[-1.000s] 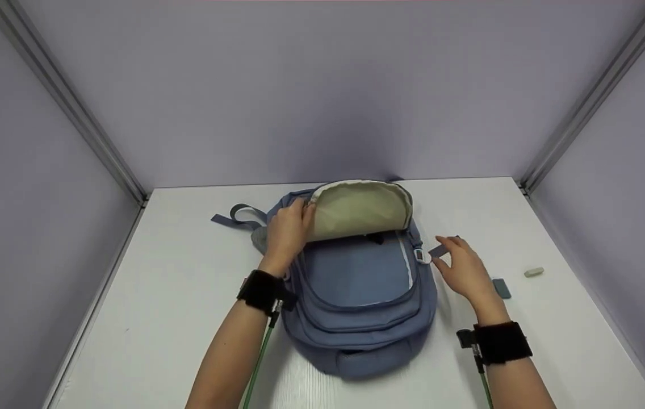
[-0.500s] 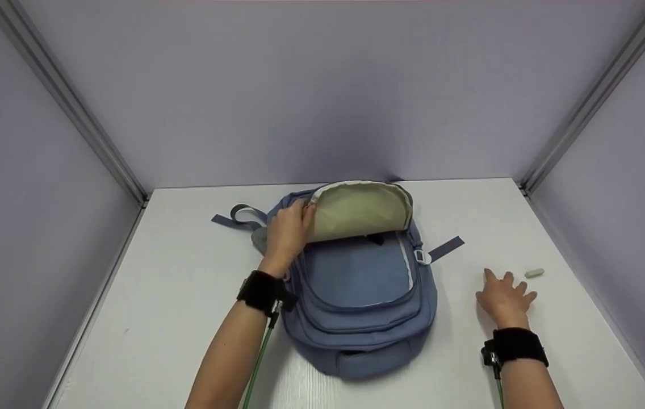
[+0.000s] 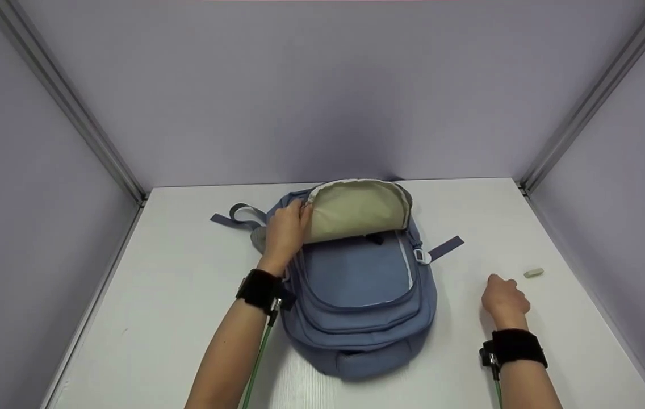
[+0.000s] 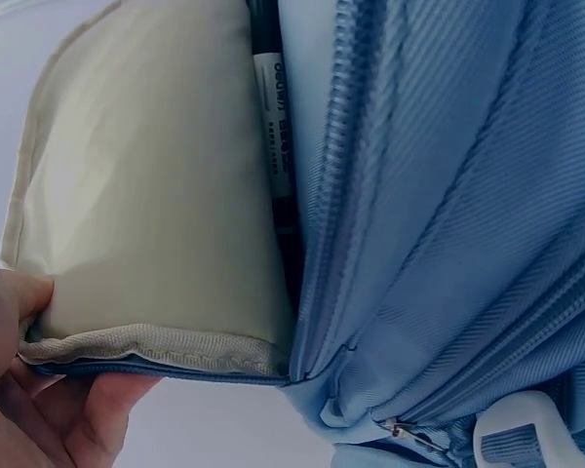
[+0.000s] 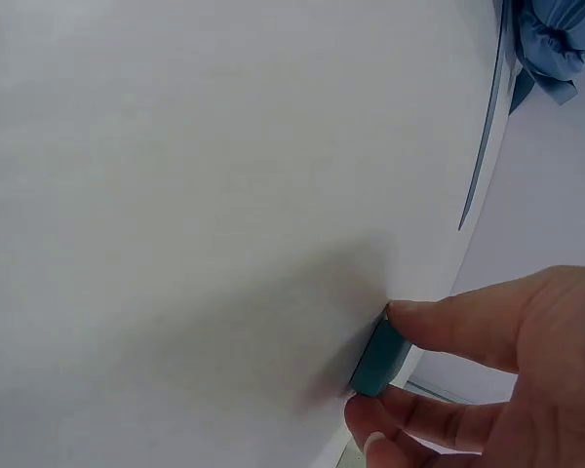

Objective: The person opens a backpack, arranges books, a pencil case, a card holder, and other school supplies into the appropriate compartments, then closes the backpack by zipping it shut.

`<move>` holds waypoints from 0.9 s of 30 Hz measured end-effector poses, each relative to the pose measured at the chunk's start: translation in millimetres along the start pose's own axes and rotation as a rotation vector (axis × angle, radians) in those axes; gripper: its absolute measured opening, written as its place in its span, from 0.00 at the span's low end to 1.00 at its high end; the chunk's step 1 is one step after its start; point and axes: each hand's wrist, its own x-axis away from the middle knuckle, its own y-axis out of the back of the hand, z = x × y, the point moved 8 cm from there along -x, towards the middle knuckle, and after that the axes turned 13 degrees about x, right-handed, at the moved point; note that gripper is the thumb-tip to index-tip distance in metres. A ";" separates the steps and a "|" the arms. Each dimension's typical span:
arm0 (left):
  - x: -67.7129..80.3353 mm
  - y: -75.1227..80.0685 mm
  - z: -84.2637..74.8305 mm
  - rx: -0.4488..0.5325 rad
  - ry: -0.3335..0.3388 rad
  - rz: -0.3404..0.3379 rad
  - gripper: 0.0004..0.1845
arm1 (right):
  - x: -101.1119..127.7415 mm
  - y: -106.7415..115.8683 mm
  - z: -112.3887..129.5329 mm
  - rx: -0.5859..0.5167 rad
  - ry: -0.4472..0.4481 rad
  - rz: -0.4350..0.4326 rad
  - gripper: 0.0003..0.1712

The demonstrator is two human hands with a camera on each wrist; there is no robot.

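Blue fabric made up the backpack (image 3: 356, 289), which lay flat on the white counter (image 3: 186, 284) with its top flap (image 3: 359, 209) folded back to show a cream lining; judged from its slack folds, it was soft and light, would sag if lifted by one edge, and was best taken by the flap's zipped rim or the grey carry loop (image 3: 241, 213) at its far left. A dark strap (image 3: 445, 248) trailed from its right side. The left hand (image 3: 285, 230) reached forward over the bag's left shoulder, its fingers curled round the flap's edge and its thumb beneath the seam in the left wrist view, holding the pocket open; a pen-like barrel (image 4: 273, 117) with print on it showed inside the gap. The right hand (image 3: 504, 298) rested low on the counter, well apart from the bag, knuckles up and wrist straight. In the right wrist view its thumb and forefinger pinched a small teal block (image 5: 378, 357) by its two long faces, the block touching the counter. Probably an eraser, it looked light, slightly rubbery and not fragile, so a fingertip pinch would do. A smaller pale eraser (image 3: 533, 272) lay near that hand, untouched.
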 end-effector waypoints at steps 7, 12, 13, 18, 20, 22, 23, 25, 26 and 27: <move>-4.2 -0.1 1.1 -0.003 -0.005 -0.004 0.19 | 2.6 4.7 19.8 -0.074 0.073 -0.025 0.20; -6.4 0.2 0.5 -0.011 -0.003 0.005 0.19 | 5.5 18.8 49.3 -0.236 0.184 -0.088 0.24; -6.7 0.5 0.4 -0.011 0.000 0.004 0.19 | 7.1 24.3 56.4 -0.268 0.216 -0.106 0.25; -7.3 1.1 1.6 -0.016 0.023 0.007 0.19 | 24.7 56.7 97.6 -0.413 0.387 -0.176 0.26; -7.2 0.8 2.4 -0.015 0.032 0.010 0.19 | 35.2 69.4 116.3 -0.435 0.449 -0.203 0.25; -7.3 1.1 2.4 -0.012 0.030 0.006 0.19 | 46.4 79.1 136.4 -0.432 0.519 -0.232 0.24; -7.4 1.4 2.2 -0.011 0.027 0.002 0.19 | 52.0 82.6 146.8 -0.426 0.556 -0.247 0.24; -7.3 2.0 1.8 -0.010 0.020 -0.008 0.19 | 62.5 85.8 166.9 -0.408 0.625 -0.271 0.22; -7.1 2.1 1.7 -0.011 0.016 -0.013 0.19 | 67.3 85.4 176.7 -0.399 0.658 -0.277 0.22; -6.9 2.1 1.7 -0.012 0.013 -0.016 0.19 | 71.4 83.6 186.1 -0.394 0.692 -0.278 0.21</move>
